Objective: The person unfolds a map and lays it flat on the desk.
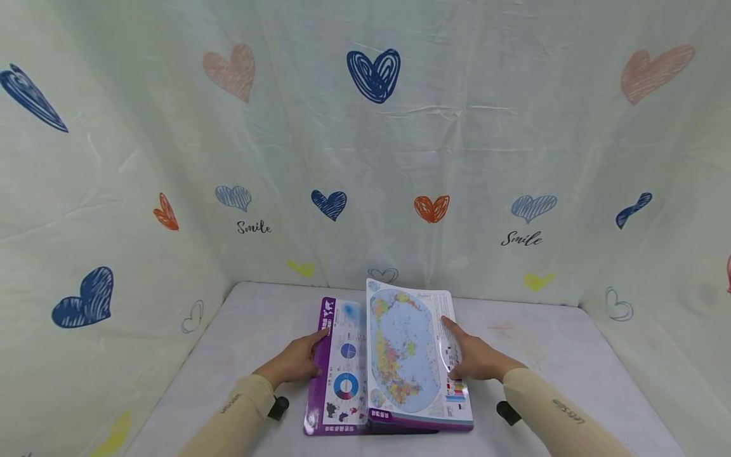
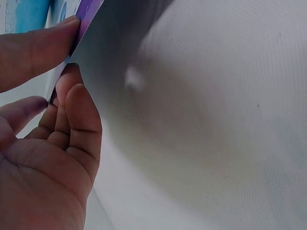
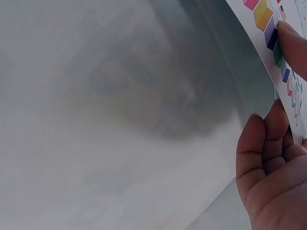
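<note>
A glossy world map sheet point(image 1: 404, 355), rotated sideways with a blue oval map on it, overlaps a purple-bordered chart sheet point(image 1: 318, 397) on its left. My left hand point(image 1: 292, 363) grips the chart sheet by its left border. In the left wrist view, the purple edge point(image 2: 88, 15) passes between the upper digit and the curled fingers beneath. At the other side, my right hand point(image 1: 481, 357) pinches the world map's right margin. The right wrist view has the thumb on the printed face, with colored blocks point(image 3: 264, 14), and curled fingers point(image 3: 252, 153) under the edge.
Both sheets are over a white-covered table point(image 1: 251, 317). Behind and beside it hangs a pale curtain point(image 1: 377, 152) printed with hearts and "Smile" lettering. A dark band piece point(image 1: 278, 408) shows at the left wrist, another point(image 1: 507, 412) at the right.
</note>
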The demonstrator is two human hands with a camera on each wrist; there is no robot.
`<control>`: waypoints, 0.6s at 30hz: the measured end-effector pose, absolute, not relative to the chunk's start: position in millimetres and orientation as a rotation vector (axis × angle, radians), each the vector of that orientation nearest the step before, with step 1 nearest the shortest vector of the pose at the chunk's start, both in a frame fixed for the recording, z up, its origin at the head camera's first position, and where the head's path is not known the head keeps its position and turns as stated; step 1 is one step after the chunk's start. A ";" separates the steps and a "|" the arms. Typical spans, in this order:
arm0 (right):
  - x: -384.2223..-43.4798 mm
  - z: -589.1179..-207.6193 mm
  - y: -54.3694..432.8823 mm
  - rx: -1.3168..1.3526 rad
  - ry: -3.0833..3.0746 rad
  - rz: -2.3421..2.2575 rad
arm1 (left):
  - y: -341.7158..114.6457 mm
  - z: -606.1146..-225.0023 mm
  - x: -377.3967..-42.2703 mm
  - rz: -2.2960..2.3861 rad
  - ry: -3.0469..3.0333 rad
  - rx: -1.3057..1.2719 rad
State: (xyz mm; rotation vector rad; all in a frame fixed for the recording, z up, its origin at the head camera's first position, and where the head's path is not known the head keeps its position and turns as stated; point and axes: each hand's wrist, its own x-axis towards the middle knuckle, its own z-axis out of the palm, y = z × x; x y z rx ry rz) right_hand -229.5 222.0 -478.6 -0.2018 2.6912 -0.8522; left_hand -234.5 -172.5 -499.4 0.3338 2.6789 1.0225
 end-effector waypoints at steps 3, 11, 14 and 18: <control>-229.5 -479.2 225.3 -0.190 2.690 -0.861 | -174.8 -498.2 -233.5 1.021 2.685 0.328; -226.3 -476.4 237.6 -0.217 2.716 -0.867 | -183.3 -500.1 -232.5 1.005 2.710 0.334; -226.4 -476.0 242.4 -0.230 2.731 -0.845 | -186.5 -500.7 -233.1 1.001 2.715 0.325; -226.0 -474.3 248.4 -0.224 2.731 -0.842 | -191.7 -500.5 -233.5 0.971 2.737 0.320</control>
